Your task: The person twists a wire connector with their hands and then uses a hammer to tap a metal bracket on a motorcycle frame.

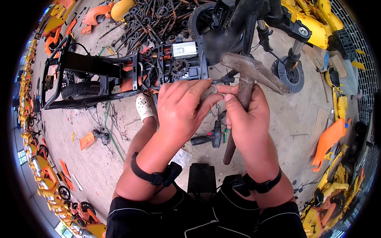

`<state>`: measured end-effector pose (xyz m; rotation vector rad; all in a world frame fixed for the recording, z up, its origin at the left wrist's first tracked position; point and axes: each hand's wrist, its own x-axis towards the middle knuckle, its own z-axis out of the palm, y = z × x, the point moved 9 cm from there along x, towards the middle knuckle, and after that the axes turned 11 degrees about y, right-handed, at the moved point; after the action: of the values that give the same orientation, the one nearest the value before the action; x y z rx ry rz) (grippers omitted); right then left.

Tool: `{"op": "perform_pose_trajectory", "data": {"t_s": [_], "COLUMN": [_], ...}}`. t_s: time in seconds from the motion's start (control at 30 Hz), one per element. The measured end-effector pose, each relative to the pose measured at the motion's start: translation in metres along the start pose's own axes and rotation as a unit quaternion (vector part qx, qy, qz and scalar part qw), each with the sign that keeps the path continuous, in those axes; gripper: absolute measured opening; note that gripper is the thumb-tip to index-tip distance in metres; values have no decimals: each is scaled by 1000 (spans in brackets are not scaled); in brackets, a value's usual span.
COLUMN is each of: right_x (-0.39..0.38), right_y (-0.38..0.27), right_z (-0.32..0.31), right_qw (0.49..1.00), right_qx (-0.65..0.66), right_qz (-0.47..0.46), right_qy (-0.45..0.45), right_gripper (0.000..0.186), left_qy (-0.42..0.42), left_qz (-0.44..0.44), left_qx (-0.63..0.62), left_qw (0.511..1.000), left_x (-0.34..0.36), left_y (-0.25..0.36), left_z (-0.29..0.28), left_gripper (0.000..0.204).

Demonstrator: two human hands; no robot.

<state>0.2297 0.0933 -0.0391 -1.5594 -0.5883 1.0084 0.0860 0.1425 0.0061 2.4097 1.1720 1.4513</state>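
My right hand (251,111) is closed around the handle of a hammer (247,89); its worn, rusty head points up and away from me. The handle slants down below my fist. My left hand (178,105) is pinched, its fingertips meeting those of my right hand. Between them sits a small metal piece (215,90), mostly covered by fingers, so its kind cannot be made out. Just beyond my hands stands a black vehicle frame (93,65) with wires, a silver box (184,49) and a fork.
A cordless drill (216,134) stands on the concrete floor below my hands. Rusty metal parts (152,20) are heaped at the back. Orange panels (331,139) and yellow parts (317,33) lie at the sides. A grey disc (291,77) rests at right.
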Motion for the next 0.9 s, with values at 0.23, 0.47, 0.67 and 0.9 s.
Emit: {"op": "perform_pose_trajectory", "data": {"t_s": [0.23,0.47,0.67,0.9], "right_x": [0,0,0,8], "right_y": [2,-5,-8,-6], "right_z": [1,0,3,0], "right_qw": [1000,1000,999,1000], "right_qx": [-20,-1,26,23], "right_qz": [13,-21,-28,-12], "right_qy": [10,13,13,5], "right_gripper": [17,15,13,11], "left_qy": [-2,-12,-30,-7], "left_qz": [4,-6,-71,-109], "left_qx": [12,7,-39,-70], "left_qw": [1000,1000,996,992], "left_x": [0,4,4,5], "left_y": [0,2,-9,-17], "left_z": [0,-1,-1,-3], "left_gripper": [35,39,34,23]}}
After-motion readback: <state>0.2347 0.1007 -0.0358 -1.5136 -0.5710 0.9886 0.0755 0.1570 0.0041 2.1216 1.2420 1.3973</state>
